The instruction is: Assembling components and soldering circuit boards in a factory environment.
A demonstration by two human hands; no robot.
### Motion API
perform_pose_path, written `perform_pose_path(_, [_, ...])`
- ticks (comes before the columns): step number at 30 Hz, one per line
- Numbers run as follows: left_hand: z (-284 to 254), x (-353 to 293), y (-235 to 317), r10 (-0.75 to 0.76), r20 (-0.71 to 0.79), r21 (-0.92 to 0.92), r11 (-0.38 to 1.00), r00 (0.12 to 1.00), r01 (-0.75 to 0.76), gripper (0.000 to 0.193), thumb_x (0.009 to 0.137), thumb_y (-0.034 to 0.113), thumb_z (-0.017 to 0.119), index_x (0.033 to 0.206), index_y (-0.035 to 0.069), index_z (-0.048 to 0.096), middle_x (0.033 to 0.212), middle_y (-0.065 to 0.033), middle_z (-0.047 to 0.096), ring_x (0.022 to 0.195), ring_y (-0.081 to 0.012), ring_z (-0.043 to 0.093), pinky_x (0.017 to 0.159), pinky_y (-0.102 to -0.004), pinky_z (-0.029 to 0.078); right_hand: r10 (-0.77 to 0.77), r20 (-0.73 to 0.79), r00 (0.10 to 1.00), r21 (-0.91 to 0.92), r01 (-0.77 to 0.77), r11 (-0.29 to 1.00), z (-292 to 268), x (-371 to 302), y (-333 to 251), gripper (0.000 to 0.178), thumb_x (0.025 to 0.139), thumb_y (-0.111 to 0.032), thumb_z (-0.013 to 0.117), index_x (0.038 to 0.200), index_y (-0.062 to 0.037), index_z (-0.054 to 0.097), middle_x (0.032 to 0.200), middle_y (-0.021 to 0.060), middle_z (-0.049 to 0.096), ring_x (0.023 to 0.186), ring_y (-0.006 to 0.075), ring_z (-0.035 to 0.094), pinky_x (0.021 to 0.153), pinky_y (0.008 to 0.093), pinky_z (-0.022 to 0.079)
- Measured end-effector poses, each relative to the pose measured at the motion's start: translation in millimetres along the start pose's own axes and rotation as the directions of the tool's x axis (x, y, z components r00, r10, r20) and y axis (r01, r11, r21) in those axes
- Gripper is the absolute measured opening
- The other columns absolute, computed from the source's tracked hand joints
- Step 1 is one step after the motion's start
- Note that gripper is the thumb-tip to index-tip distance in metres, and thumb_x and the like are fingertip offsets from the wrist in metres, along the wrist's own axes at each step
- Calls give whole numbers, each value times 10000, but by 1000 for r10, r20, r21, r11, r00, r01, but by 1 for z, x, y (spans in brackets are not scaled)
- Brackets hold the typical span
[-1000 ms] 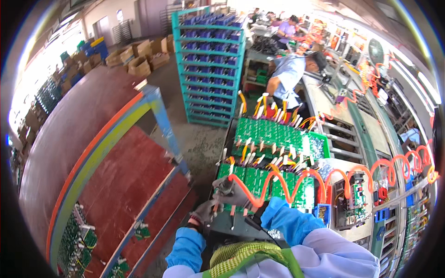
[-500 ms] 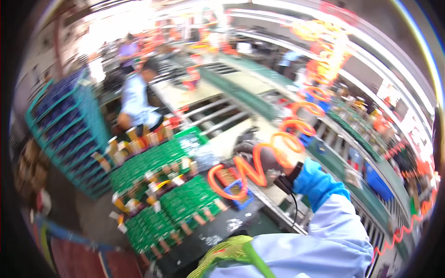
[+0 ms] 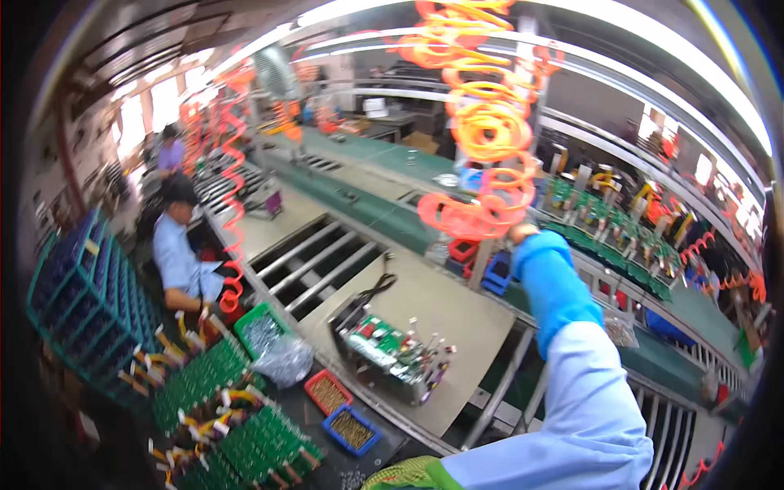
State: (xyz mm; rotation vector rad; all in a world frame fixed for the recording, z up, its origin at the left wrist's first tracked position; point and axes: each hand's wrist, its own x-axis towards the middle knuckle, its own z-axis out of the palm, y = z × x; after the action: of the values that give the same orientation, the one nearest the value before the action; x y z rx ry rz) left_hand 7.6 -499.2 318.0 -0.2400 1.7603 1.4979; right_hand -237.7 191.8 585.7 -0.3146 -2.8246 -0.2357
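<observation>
My right hand (image 3: 523, 233) is stretched far forward, past the end of a blue sleeve cover (image 3: 555, 282). It is at the lower end of an orange coiled air hose (image 3: 490, 139) that hangs from above. My fingers are mostly hidden, so whether they grip the hose I cannot tell. My left hand is out of sight. Below and left of the right arm, a black-framed unit with a green circuit board (image 3: 388, 343) lies on a beige board (image 3: 449, 306) over the rollers.
At the near left are green circuit boards (image 3: 261, 441) with wires, a red tray (image 3: 328, 393) and a blue tray (image 3: 352, 429) of small parts, and a green bin (image 3: 260, 331). A co-worker (image 3: 184, 253) sits beyond. Filled racks (image 3: 86, 302) stand at the left.
My right arm has reached farther forward and up, and the hose now hangs more upright. The view has swung, bringing the unit on the beige board into plain sight.
</observation>
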Motion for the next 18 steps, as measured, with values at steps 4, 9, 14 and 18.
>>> perform_pose_path(4, [34,14,26,-61,-18,42,997,998,61,329,950,328,547,1174,101,627,865,9,619,718,-112,535,630,-265,450,4,-78,997,-12,-5,1000,14,82,25,427,900,-323,574,1258,-91,555,1267,146,576,1199,340,519,1011,411,413])
perform_pose_path(9, [61,21,44,-154,-49,80,984,987,157,327,964,301,508,1205,94,588,861,24,602,664,-74,500,603,-231,434,32,-129,991,-38,-37,999,19,161,46,435,904,-325,574,1267,-87,552,1282,152,565,1208,340,511,1017,410,406])
perform_pose_path(14, [93,21,53,-45,-152,-133,991,987,25,282,932,348,558,974,83,643,716,44,574,552,-61,456,508,-225,376,31,-152,988,-76,-43,996,24,221,52,443,907,-328,573,1275,-83,548,1296,158,554,1217,341,503,1024,408,398])
perform_pose_path(18, [111,28,51,-142,-214,-160,981,966,109,265,946,326,534,937,88,651,671,25,571,540,-66,474,494,-238,392,36,-166,985,-111,-55,992,27,254,52,449,910,-330,572,1282,-80,545,1308,163,545,1225,341,497,1030,407,392])
